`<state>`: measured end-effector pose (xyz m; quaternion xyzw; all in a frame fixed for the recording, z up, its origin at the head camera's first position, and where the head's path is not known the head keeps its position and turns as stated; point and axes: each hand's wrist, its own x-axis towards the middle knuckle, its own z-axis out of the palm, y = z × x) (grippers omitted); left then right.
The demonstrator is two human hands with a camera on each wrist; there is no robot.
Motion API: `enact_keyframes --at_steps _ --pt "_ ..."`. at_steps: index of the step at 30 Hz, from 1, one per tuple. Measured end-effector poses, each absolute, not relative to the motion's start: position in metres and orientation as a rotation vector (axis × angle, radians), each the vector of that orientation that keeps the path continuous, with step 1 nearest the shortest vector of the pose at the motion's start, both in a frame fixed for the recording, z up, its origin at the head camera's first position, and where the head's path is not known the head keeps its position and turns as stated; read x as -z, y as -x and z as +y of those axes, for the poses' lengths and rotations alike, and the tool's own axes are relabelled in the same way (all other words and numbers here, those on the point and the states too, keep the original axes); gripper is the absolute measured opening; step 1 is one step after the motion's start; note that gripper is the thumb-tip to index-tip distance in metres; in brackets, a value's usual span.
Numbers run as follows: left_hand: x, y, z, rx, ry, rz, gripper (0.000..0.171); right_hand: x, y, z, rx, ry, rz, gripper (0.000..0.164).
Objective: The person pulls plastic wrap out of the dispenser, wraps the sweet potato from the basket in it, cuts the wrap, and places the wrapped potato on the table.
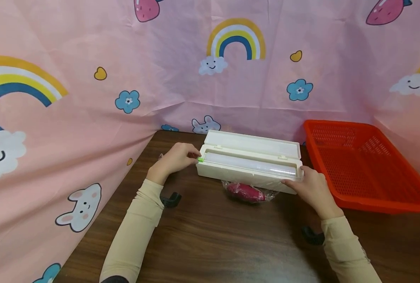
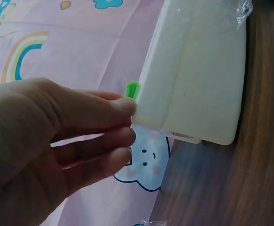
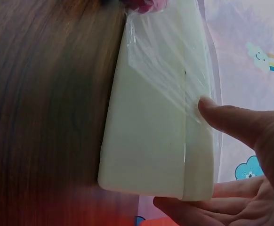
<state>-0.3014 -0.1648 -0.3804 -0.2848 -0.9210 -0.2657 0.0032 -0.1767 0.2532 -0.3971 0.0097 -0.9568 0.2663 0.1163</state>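
A white cling film box (image 1: 246,179) stands on the table with its lid (image 1: 254,143) raised at the back. Inside lies a roll of clear film (image 1: 248,162). At the box's left end my left hand (image 1: 177,159) pinches a small green slider (image 2: 132,89) between thumb and fingertips. My right hand (image 1: 316,188) grips the right end, thumb at the front and fingers round the end face. Film hangs down over the front of the box, as the right wrist view shows. A dark pink object (image 1: 246,192) in clear film lies against the front, partly hidden by the box.
A red-orange plastic basket (image 1: 372,202) stands to the right, close beside my right hand. Patterned pink cloth (image 1: 181,78) hangs behind and along the left of the brown wooden table (image 1: 210,243). Crinkled clear plastic (image 1: 161,156) shows behind my left hand.
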Motion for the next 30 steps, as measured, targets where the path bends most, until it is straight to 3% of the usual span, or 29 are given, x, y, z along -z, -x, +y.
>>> enact_keyframes --at_steps 17,30 --pt "0.384 0.302 -0.155 0.959 0.899 -2.811 0.01 0.395 0.178 0.257 -0.794 -0.063 -2.826 0.046" --pt "0.387 0.303 -0.144 0.977 1.074 -2.683 0.007 0.398 0.178 0.257 -0.787 -0.1 -2.782 0.035"
